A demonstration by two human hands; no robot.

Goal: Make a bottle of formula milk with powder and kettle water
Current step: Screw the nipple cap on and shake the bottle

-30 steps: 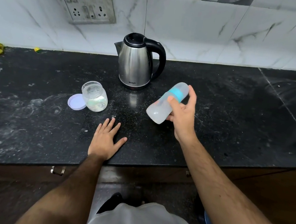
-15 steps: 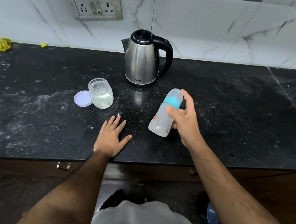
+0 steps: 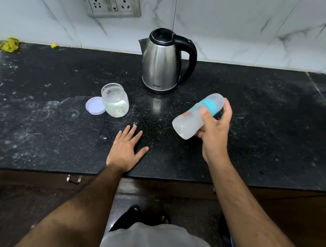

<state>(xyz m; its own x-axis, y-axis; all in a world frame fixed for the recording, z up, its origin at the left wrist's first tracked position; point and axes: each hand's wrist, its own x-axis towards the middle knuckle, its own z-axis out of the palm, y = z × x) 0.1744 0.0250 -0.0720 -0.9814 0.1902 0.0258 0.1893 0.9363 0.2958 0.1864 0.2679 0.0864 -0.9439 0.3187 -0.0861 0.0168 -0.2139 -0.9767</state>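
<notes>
Our right hand (image 3: pixel 214 135) has its fingers (image 3: pixel 227 110) and thumb curled round the bottle (image 3: pixel 194 116), which we hold tilted in the air in front of the kettle (image 3: pixel 161 65) and to its right, cap end toward the wall. Our left hand (image 3: pixel 125 150) lies flat on the black worktop (image 3: pixel 264 130), fingers straight and slightly spread, holding nothing, in front of the kettle and a little left. The open jar (image 3: pixel 115 100) with white powder stands left of the kettle, nearer us, its lid (image 3: pixel 94 105) lying flat and touching its left side. White specks dust the worktop between jar and bottle.
</notes>
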